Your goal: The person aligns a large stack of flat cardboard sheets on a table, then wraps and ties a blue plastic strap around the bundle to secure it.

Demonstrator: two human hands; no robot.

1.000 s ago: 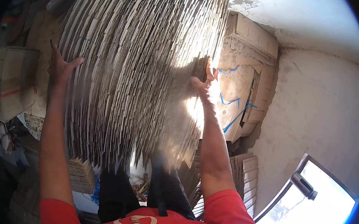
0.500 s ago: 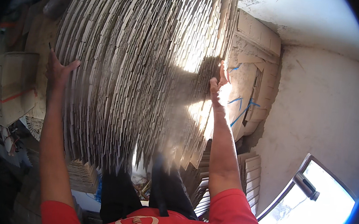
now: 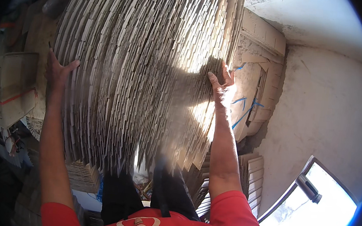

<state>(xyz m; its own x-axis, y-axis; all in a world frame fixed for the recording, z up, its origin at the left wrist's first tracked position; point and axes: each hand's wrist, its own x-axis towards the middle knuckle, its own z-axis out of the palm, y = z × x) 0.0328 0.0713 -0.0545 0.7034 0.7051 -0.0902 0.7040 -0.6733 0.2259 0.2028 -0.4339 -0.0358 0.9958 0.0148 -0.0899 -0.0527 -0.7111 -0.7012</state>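
Note:
A wide bundle of flat cardboard sheets (image 3: 127, 77), packed on edge, fills the space in front of me and hides much of what lies behind it. My left hand (image 3: 59, 68) clasps its left side, thumb stretched over the edges and the other fingers mostly hidden. At the right side, my right hand (image 3: 223, 88) presses against the outer sheets, thumb out over the edges and fingers pointing up. The bundle lies between the two hands, its pointed lower ends reaching down to my legs. Sunlight falls across its right part.
Bundled cardboard (image 3: 250, 76) with blue strapping stands against the wall at right. More stacked sheets (image 3: 83, 177) lie low at left, and others (image 3: 254, 176) low at right. A cardboard box (image 3: 16, 79) sits at far left. A bright window (image 3: 316, 204) is at lower right.
My right thumb has spread further left over the sheet edges. The right side of the bundle has shifted slightly to the right; my left hand has hardly moved.

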